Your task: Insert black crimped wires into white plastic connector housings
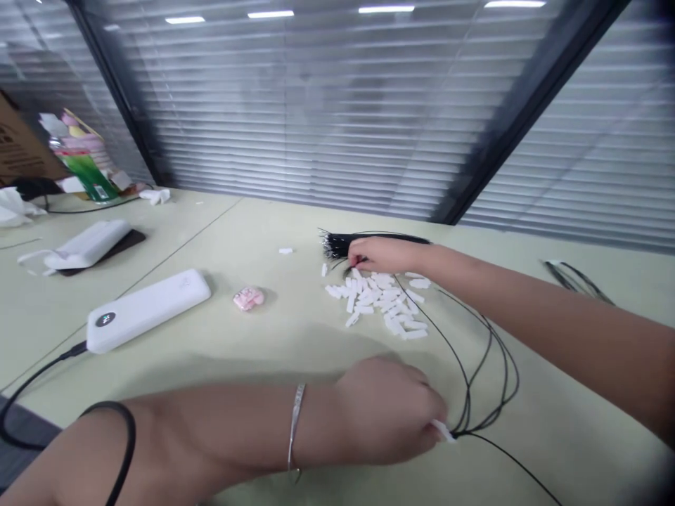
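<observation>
My left hand (393, 411), with a silver bracelet at the wrist, is closed on a small white connector (444, 430) near the front. Thin black wires (468, 393) run from that connector and loop to the right. Farther back, my right hand (377, 254) reaches over the near side of a bundle of black wires (406, 237), its fingers pressed together; what they pinch is too small to make out. Just below the right hand lies a pile of white connectors (387, 302).
A white power bank (148, 309) with a black cable and a pink wrapped item (248, 299) lie to the left. Behind are a white device (95, 242) and a green bottle (92, 176). More black wires (580, 277) lie at right, near the blinds.
</observation>
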{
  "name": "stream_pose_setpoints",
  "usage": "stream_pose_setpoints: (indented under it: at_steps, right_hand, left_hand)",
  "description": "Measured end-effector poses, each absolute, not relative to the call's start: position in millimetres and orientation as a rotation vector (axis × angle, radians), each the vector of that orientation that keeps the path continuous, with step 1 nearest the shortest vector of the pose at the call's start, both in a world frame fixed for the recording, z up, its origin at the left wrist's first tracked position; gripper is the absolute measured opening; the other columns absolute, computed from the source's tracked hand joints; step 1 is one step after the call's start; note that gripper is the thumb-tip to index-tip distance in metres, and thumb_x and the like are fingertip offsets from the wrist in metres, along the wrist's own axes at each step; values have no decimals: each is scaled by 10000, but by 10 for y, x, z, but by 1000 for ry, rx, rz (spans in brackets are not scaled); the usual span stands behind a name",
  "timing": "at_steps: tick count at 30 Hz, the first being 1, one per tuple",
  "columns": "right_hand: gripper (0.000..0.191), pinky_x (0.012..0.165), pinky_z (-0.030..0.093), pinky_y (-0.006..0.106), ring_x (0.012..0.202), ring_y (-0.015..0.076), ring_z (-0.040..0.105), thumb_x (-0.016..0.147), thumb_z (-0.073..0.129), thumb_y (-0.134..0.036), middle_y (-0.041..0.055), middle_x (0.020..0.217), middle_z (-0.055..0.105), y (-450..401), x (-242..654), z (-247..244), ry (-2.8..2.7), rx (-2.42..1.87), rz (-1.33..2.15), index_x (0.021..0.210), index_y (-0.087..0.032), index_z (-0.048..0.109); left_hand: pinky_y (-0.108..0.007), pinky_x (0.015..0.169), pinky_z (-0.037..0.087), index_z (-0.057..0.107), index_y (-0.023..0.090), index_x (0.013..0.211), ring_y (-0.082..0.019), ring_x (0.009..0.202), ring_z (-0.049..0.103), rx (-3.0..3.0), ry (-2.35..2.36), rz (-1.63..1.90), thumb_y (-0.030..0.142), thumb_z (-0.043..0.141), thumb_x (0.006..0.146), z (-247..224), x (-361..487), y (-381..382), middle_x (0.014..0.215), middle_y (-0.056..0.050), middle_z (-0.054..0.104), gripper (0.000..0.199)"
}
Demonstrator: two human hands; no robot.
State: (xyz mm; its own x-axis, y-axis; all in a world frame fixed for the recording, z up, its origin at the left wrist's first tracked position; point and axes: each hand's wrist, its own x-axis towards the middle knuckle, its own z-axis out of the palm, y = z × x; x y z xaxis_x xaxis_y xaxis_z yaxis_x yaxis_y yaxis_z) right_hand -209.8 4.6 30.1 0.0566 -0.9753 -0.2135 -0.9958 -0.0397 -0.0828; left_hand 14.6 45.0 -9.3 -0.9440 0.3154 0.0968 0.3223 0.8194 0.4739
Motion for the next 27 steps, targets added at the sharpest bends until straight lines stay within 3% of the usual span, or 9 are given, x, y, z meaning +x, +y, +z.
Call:
stream_pose_setpoints:
  at_steps: [6,12,18,23,27]
  right_hand:
    - [227,755,545,295,832,122,604,963,582,-344,42,974,625,124,-2077,455,2006,-2093,344,1005,-124,620]
    - [261,683,533,261,735,98,585,999,516,-371,28,908,616,344,-2139,671,2254,-2099,134,1044,-130,604]
    - [241,881,523,373,966,163,602,977,553,-352,63,1066,620,384,-2178,718,2209,-2262,-28,1059,-135,618]
    - [252,897,526,388,1015,178,601,955,591,-345,73,1121,615,213,-2070,323,1973,-2281,38,1085,-131,621]
    - [258,900,526,390,1017,178,599,963,578,-351,75,1125,612,140,-2015,292,1978,-2263,-81,1102,-137,618]
  left_hand:
    - [-307,745,502,711,140,870,-213,833,645,-523,-3037,-739,247,551,937,-70,146,452,867,-66,699,204]
    - [-310,765,507,711,143,849,-210,841,645,-516,-3003,-736,216,564,919,-72,156,446,854,-72,695,179]
    - [-285,727,498,706,151,832,-204,828,646,-476,-2986,-753,212,600,892,-90,149,452,855,-61,700,136]
    - [-267,719,492,699,151,848,-196,844,650,-441,-2986,-723,182,590,895,-61,174,463,891,-53,707,123]
    - [-265,737,498,695,154,829,-189,839,651,-485,-3016,-657,218,577,920,-21,182,454,868,-50,699,162]
